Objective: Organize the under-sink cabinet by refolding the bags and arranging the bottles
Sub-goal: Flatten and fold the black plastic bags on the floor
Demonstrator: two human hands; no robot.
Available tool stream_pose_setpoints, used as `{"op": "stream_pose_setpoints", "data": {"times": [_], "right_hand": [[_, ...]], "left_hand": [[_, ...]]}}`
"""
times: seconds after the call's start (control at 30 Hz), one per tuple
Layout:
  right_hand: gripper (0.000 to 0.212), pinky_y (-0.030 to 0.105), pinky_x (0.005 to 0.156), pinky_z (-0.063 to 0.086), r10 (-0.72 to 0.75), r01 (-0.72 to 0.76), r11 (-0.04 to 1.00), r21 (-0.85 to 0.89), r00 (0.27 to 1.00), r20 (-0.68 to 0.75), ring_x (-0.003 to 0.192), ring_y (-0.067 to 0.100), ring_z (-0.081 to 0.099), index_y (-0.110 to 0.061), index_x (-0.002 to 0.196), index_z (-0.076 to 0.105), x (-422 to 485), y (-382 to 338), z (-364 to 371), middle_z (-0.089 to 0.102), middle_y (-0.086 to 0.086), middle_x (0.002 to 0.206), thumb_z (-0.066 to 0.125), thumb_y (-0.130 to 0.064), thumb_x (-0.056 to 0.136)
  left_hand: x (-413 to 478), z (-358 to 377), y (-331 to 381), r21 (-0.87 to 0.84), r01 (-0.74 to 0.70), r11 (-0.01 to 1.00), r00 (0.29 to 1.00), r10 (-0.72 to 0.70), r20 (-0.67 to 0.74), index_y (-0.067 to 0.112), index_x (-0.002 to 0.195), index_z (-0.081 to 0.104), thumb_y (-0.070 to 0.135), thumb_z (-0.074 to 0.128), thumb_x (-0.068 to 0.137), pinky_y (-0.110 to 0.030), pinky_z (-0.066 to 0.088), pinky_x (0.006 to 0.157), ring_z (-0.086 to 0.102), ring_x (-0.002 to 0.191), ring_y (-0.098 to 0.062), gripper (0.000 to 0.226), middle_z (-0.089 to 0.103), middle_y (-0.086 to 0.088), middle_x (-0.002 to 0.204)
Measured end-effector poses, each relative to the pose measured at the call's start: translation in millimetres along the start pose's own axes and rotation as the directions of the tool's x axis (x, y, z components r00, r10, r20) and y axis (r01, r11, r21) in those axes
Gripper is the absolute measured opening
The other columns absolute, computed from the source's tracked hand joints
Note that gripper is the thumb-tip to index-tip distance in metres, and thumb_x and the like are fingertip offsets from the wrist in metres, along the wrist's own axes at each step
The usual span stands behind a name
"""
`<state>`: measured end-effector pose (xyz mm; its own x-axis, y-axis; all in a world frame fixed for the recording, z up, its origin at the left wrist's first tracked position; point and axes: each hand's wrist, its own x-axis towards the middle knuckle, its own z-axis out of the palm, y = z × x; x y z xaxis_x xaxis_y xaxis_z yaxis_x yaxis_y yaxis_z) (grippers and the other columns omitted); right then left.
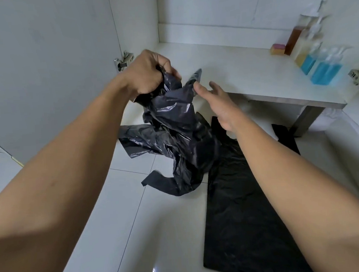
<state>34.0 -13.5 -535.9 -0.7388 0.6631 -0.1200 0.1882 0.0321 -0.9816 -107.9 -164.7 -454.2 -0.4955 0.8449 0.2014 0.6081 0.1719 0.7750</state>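
Head view: the left hand [146, 74] grips the crumpled black bag [174, 132] at 11 o'clock. The right hand [219, 105], fingers spread, holds nothing just beside it; the bottles [327, 70] stand at 2 o'clock

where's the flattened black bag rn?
Head view, lower right: flattened black bag lies on the floor under the right forearm, right of the crumpled bag the left hand grips.

Bottles [318, 62] stand right on shelf [244, 76]; bags [238, 206] lie below.

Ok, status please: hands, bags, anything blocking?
Left hand grips crumpled black bag. Right hand open beside it. Second bag lies flat below. Bottles aside on shelf.
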Motion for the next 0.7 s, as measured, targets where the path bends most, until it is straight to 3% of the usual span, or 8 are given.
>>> {"op": "stream_pose_setpoints", "data": {"times": [0.1,0.17,0.3,0.37,0.43,0.5,0.57,0.7], "right_hand": [[0.097,0.05,0.114,0.033,0.119,-0.147,0.983,0.113,0.967,0.223,0.13,0.026,0.049,-0.024,0.138,0.055,-6.2,-2.4,-8.0,0.056,0.004,0.14,0.075,-0.077,0.059],[0.083,0.046,0.103,0.047,0.076,-0.168,0.95,0.263,0.942,0.327,0.122,0.028,0.061,-0.016,0.134,0.06,-11.0,1.1,-13.8,0.066,0.009,0.129,0.085,-0.056,0.065],[0.061,0.048,0.105,0.047,0.007,-0.139,0.892,0.43,0.956,0.294,0.122,0.031,0.062,-0.005,0.139,0.054,-20.5,-2.0,-30.8,0.063,0.016,0.133,0.074,-0.028,0.086],[0.042,0.048,0.104,0.048,0.009,-0.103,0.86,0.499,0.982,0.187,0.12,0.029,0.064,-0.009,0.138,0.056,-23.8,-6.0,-50.7,0.066,0.014,0.13,0.059,-0.025,0.099],[0.038,0.048,0.103,0.049,0.04,-0.067,0.828,0.557,0.997,0.06,0.117,0.031,0.065,-0.01,0.136,0.057,-29.7,-6.6,-76.6,0.067,0.015,0.128,0.051,-0.025,0.102],[0.036,0.047,0.101,0.051,0.078,-0.02,0.825,0.565,0.994,-0.078,0.113,0.031,0.068,-0.01,0.133,0.059,-36.4,-2.9,-103.4,0.07,0.015,0.123,0.052,-0.025,0.101],[0.033,0.044,0.095,0.054,0.154,-0.033,0.851,0.523,0.97,-0.188,0.106,0.028,0.071,-0.014,0.129,0.062,-41.4,6.3,-129.3,0.072,0.011,0.118,0.053,-0.028,0.101],[0.018,0.039,0.093,0.054,0.285,-0.189,0.937,0.295,0.899,-0.332,0.091,0.019,0.068,-0.017,0.115,0.064,-53.2,37.8,-174.4,0.071,0.003,0.103,0.052,-0.025,0.103]], "left_hand": [[6.1,-3.2,4.9,-0.138,-0.071,0.988,0.991,0.054,-0.119,0.012,0.061,0.062,-0.019,0.057,0.084,-0.01,0.048,0.052,0.066,0.072,0.004,0.039,0.07,-0.009,0.113],[9.3,1.2,4.3,-0.205,-0.082,0.975,0.969,0.03,-0.245,0.015,0.064,0.064,-0.023,0.048,0.078,-0.014,0.051,0.056,0.065,0.077,0.003,0.043,0.067,-0.007,0.114],[14.7,25.0,-8.8,-0.355,0.028,0.934,0.878,-0.193,-0.438,0.02,0.101,0.063,0.01,0.07,0.085,-0.02,0.052,0.057,0.061,0.063,0.001,0.02,0.06,0.003,0.091],[13.5,38.7,-21.2,-0.494,0.217,0.842,0.76,-0.464,-0.456,0.022,0.124,0.054,0.057,0.083,0.061,-0.029,0.058,0.084,0.066,0.092,-0.011,0.077,0.06,0.001,0.111],[3.5,59.9,-27.5,-0.631,0.4,0.665,0.699,-0.667,-0.259,0.023,0.144,0.042,0.09,0.072,0.041,-0.046,0.048,0.104,0.056,0.123,-0.026,0.126,0.053,-0.005,0.139],[-18.4,88.2,-23.5,-0.668,0.54,0.512,0.788,-0.586,0.188,0.022,0.144,0.047,0.097,0.05,0.062,-0.048,0.047,0.101,0.054,0.127,-0.029,0.111,0.055,-0.007,0.142],[-35.9,118.3,-21.8,-0.676,0.625,0.392,0.778,-0.383,0.498,0.01,0.128,0.063,0.088,0.043,0.077,-0.047,0.053,0.092,0.065,0.112,-0.03,0.095,0.067,-0.013,0.127],[-35.1,166.0,-23.9,-0.665,0.666,0.337,0.742,-0.384,0.549,0.003,0.122,0.066,0.044,0.068,0.089,-0.042,0.062,0.075,0.072,0.091,-0.029,0.052,0.072,-0.017,0.113]]}}
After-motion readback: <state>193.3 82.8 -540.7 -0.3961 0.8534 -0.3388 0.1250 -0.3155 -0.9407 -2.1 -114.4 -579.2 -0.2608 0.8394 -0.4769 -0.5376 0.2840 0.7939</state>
